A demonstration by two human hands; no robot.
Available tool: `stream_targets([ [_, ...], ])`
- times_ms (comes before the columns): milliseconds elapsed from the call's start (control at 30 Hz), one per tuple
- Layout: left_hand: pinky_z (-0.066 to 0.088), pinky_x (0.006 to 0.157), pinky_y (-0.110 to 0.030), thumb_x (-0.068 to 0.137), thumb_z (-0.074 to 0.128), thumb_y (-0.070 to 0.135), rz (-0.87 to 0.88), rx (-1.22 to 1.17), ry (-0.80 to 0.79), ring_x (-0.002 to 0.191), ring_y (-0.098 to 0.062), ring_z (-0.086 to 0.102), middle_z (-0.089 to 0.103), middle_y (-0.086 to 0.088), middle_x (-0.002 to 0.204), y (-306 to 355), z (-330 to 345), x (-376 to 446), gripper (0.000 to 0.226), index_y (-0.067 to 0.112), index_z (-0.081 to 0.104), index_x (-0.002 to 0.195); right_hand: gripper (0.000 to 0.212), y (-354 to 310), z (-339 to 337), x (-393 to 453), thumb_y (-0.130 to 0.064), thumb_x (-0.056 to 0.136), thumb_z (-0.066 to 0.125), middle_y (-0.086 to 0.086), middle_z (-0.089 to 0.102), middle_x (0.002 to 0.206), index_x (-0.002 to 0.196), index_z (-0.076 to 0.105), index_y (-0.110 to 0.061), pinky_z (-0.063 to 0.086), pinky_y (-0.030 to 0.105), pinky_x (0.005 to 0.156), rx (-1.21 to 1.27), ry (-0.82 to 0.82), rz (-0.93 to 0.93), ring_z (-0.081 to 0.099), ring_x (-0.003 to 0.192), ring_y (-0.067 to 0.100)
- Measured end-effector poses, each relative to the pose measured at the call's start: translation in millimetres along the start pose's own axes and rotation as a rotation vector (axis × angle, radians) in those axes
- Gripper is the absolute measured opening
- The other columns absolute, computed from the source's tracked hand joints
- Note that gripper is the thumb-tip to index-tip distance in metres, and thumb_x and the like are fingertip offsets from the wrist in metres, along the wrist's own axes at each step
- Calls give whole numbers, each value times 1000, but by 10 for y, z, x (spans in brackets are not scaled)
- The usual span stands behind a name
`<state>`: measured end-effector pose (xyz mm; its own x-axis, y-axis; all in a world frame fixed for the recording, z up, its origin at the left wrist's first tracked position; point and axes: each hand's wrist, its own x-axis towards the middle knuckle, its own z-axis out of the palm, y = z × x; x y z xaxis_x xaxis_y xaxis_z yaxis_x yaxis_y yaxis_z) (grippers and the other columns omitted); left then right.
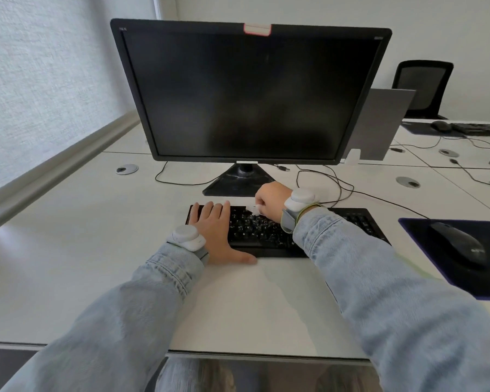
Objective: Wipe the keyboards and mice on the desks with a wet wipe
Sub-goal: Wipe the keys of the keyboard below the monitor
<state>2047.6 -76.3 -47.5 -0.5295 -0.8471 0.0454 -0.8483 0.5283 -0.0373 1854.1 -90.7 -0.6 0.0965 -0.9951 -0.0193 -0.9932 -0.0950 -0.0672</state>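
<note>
On desk point(68, 264), at keyboard point(266, 236): left hand point(215, 236) flat, right hand point(272, 203) pinching wipe point(254, 209).

Left hand lies spread, fingers straight, on the keyboard's left end, thumb along its near edge. Right hand is curled, gripping the white wipe against the top key row, just before the monitor point(249, 91) stand. Bare desk lies left of the keyboard and between it and the near edge. Mouse point(458, 244) sits on a dark pad point(425, 267) to the right, close to the keyboard; the pad is cut off by the frame. Right sleeve hides part of the keys. Key legends are blurred. A second mouse point(440, 125) and keyboard point(478, 128) lie far right, small, partly cropped.
</note>
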Motion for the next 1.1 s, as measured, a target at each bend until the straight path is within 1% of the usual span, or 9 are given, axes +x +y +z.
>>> stream_targets([
  [133,-2,124,-54,46,39,106,-5,-5,-24,151,-29,13,23,-2,160,62,-20,12,152,11,1,159,19,162,-1,-110,-15,92,54,5,67,85,77,65,-12,49,30,68,6,0,24,64,81,25],
  [267,-1,124,-55,37,24,108,18,2,-12,151,-29,13,23,-2,161,241,-23,63,157,12,3,159,17,312,2,-206,-14,90,55,4,64,81,80,69,-10,42,28,63,26,19,48,62,78,24],
  [433,3,123,-54,33,17,108,64,12,45,148,-28,21,29,-1,158,555,-18,157,158,12,10,158,21,486,-2,-325,-16,91,53,5,68,85,80,70,-12,49,30,68,25,30,56,63,80,25],
  [533,2,123,-54,33,16,107,78,6,30,149,-28,19,27,-1,160,700,-36,208,158,13,9,159,21,605,-20,-404,-17,93,52,5,67,87,83,69,-10,45,29,67,5,18,66,63,82,24],
  [633,1,124,-54,32,16,106,76,6,37,149,-28,20,28,-1,160,819,-38,232,158,13,9,159,21,752,-25,-470,-17,92,52,8,68,88,80,68,-9,50,32,69,12,14,87,64,83,27],
  [733,2,124,-53,34,16,106,84,16,34,148,-28,21,29,-1,159,900,-29,259,157,13,8,159,22,884,-50,-574,-18,93,53,8,69,93,90,71,-7,53,33,76,16,11,105,64,87,28],
  [800,3,124,-54,36,17,107,88,23,35,148,-28,22,30,-1,158,935,-8,280,155,13,8,159,22,954,-51,-643,-18,93,52,8,69,94,92,71,-7,53,34,78,24,24,102,63,89,27],
  [967,4,123,-55,39,20,109,81,32,61,147,-28,24,34,0,156,992,19,309,153,13,10,158,22,1035,-32,-706,-17,93,52,8,68,96,92,72,-8,49,31,77,32,68,99,62,90,26],
  [1100,-1,123,-56,42,21,108,83,23,19,151,-29,18,30,-1,160,980,-40,307,152,12,5,159,20,1101,-31,-724,-17,92,53,7,68,94,91,72,-9,49,30,74,12,70,114,63,90,26],
])
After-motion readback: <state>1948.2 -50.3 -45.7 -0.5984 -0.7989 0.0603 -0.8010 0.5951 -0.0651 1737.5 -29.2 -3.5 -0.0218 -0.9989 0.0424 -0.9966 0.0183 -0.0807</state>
